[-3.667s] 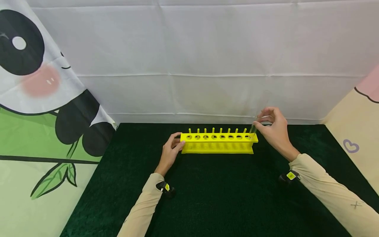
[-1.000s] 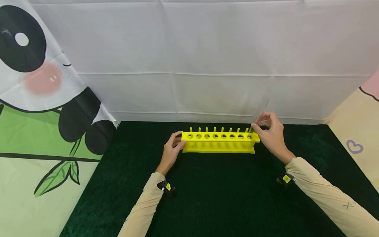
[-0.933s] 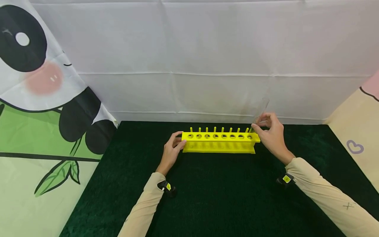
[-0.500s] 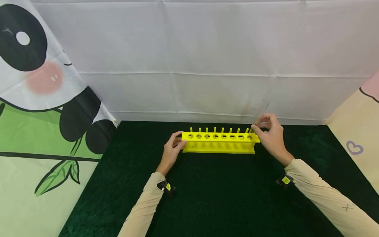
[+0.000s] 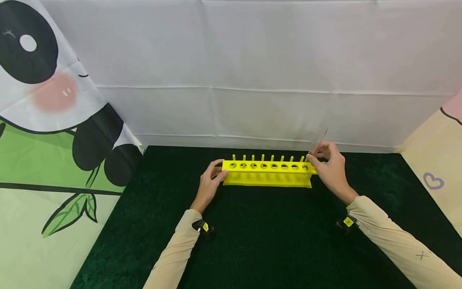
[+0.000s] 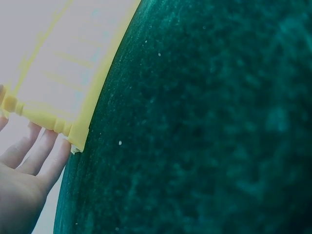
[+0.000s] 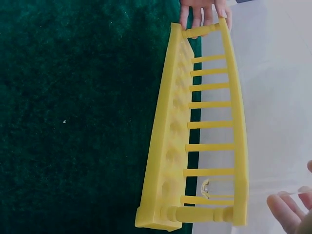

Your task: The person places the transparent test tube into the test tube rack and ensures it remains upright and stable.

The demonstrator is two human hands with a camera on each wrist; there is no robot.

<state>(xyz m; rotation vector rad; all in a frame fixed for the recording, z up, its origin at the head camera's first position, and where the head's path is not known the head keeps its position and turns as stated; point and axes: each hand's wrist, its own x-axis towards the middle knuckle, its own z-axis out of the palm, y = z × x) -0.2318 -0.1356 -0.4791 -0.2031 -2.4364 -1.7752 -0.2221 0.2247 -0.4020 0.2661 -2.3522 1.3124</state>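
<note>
A yellow test tube rack (image 5: pixel 267 179) stands near the back of the table, with a row of holes and upright pegs. My left hand (image 5: pixel 208 184) holds its left end, thumb in front; the left wrist view shows several fingers (image 6: pixel 54 161) against the end post. At the opposite end, my right hand (image 5: pixel 332 168) pinches a clear glass test tube (image 5: pixel 319 136) between thumb and fingertips. The tube leans slightly right, its upper part rising above the hand. In the right wrist view, the tube's rounded bottom (image 7: pixel 205 188) sits below the top plate, above the base.
Dark green cloth (image 5: pixel 267 237) covers the table. A white fabric backdrop (image 5: pixel 252 112) hangs just behind the rack. Printed cloths with a panda (image 5: pixel 94 140) and a heart (image 5: pixel 433 181) flank the table left and right.
Since 3.7 seconds ago, more of the tube shows above my right hand, which grips it lower. Over the last second, hand and tube have sunk slightly. My left hand stays on the rack.
</note>
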